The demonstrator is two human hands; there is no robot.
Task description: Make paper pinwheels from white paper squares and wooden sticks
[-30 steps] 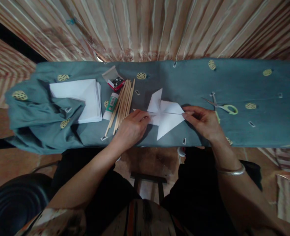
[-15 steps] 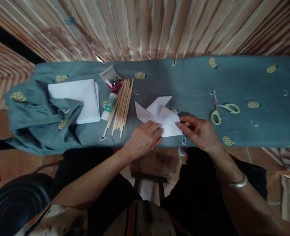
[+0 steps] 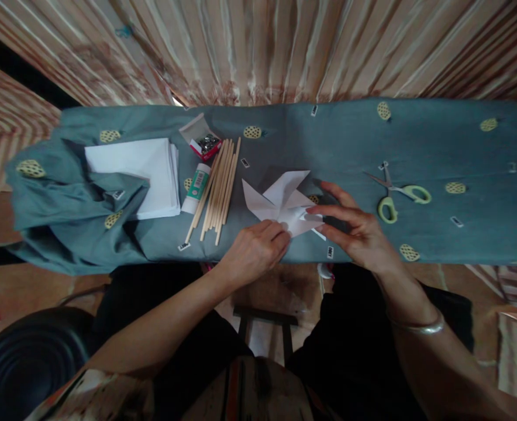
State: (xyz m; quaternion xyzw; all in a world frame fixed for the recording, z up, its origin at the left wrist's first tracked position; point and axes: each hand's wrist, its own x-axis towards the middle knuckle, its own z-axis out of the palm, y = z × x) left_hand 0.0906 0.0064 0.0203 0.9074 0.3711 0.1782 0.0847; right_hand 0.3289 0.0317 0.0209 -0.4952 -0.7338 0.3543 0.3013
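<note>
My right hand [image 3: 350, 227] fanned loosely open from its earlier pinch, fingertips at the paper pinwheel [image 3: 282, 203], toward the scissors [image 3: 390, 187], my left hand [image 3: 259, 248] bunched closed on its edge, farther from the scissors, pinwheel between both.

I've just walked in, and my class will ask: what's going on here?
A person's left hand holds the near edge of a white paper pinwheel, while the right hand, fingers spread, is at its right side. To the left lie wooden sticks, a glue stick, an open box and stacked paper; open scissors lie to the right.
</note>
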